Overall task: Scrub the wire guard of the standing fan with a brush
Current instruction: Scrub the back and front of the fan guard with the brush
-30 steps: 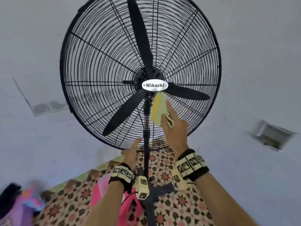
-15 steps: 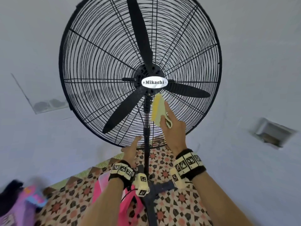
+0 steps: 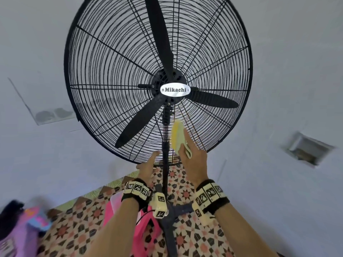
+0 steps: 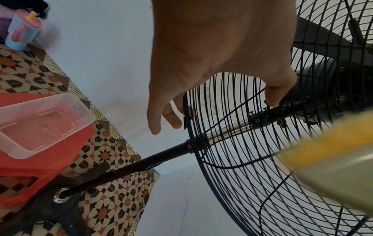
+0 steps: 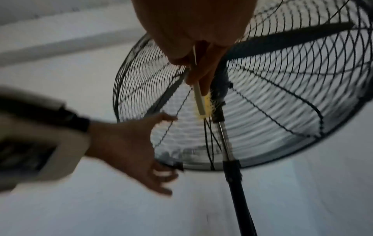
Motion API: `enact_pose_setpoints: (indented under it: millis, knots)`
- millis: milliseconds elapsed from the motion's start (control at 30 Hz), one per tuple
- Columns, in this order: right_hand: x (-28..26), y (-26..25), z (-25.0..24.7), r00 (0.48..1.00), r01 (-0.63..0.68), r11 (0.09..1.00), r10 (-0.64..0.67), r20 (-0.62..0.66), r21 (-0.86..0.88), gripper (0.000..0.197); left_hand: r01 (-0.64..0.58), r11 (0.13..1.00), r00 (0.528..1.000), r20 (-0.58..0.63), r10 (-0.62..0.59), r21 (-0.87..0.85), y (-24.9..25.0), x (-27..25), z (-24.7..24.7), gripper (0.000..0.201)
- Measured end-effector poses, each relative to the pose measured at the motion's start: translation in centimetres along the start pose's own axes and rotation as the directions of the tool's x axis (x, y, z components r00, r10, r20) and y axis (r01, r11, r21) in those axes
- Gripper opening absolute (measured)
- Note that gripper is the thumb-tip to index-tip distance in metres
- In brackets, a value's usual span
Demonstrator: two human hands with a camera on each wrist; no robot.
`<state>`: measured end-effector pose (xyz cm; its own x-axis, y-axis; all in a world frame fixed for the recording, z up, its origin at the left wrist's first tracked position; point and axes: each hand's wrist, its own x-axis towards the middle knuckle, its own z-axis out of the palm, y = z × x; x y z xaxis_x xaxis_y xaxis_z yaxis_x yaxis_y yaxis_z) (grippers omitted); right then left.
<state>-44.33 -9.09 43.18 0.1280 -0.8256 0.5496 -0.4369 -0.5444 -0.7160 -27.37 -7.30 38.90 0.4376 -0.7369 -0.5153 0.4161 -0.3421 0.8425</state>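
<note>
The fan (image 3: 159,80) fills the upper middle of the head view, its round black wire guard (image 3: 104,58) facing the camera, three blades behind the wires and a silver badge at the hub. It stands on a black pole (image 3: 166,164) that runs down the middle of the frame to a base on the patterned floor (image 3: 78,227).

The guard looks stiff but springy: thin wires that will likely flex under a hard push, on a tall stand that could rock. Steadying it at the thick lower rim seems the sound place to take hold, and that is where the left hand (image 3: 148,167) sits, fingers spread and relaxed at the rim, gripping nothing.

The right hand (image 3: 194,160) is clamped on the brush (image 3: 177,134), a light, pale-backed thing with yellow bristles, pressed to the lower wires just right of the pole, below the hub.

The left wrist view alone shows a clear plastic tub (image 4: 40,123) on something red in its lower left, and the left fingertips (image 4: 173,121) just at the rim. The right wrist view alone shows the brush edge-on, bristles meeting the wires.
</note>
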Motion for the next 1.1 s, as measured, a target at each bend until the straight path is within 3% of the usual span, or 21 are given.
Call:
enact_pose_setpoints:
  millis: [100,200,333,467,567,733,867,967,1100]
  knots:
    - [-3.2,1.4,0.1,0.997,-0.019,1.0,0.018,0.08,0.013,0.056,0.007,1.0,1.0,0.013,-0.007,-0.005,0.2,-0.3,0.0,0.134]
    - [-2.4,0.1,-0.6,0.999,-0.034,0.998,0.032,0.035,0.057,0.054,-0.004,1.0,1.0,0.009,0.004,-0.016,0.1,-0.5,0.1,0.134]
    - [0.4,-1.1,-0.8,0.997,0.056,0.998,-0.056,-0.056,0.007,0.055,0.002,0.999,1.0,0.01,-0.002,-0.036,-0.1,-0.5,0.1,0.131]
    - [-2.6,0.8,0.6,1.0,-0.014,1.0,0.014,0.015,-0.025,0.054,0.004,0.999,1.0,0.022,-0.003,-0.038,-0.1,-0.4,-0.1,0.137]
    - [-4.4,1.1,0.3,0.997,0.003,1.0,-0.002,0.071,-0.024,0.058,0.001,1.0,0.999,0.037,0.0,-0.029,-0.1,-0.2,-0.2,0.142]
    - [-1.7,-1.5,-0.2,0.998,-0.007,0.999,0.01,-0.068,0.038,0.053,0.013,0.998,0.999,0.046,-0.011,-0.055,-0.3,-0.2,-0.2,0.141]
    - [-3.0,-0.2,0.5,1.0,0.002,0.999,-0.002,-0.008,-0.05,0.053,0.016,0.999,0.999,0.035,-0.014,-0.044,-0.2,-0.3,-0.3,0.141]
    - [-5.1,0.9,0.4,0.998,-0.026,1.0,0.027,0.061,-0.016,0.056,0.014,1.0,1.0,0.022,-0.013,-0.025,0.0,-0.3,-0.3,0.14]
    - [-4.1,-0.2,-0.1,0.999,-0.029,0.999,0.029,-0.012,0.028,0.052,0.008,1.0,1.0,0.015,-0.007,-0.019,-0.1,-0.5,-0.2,0.141]
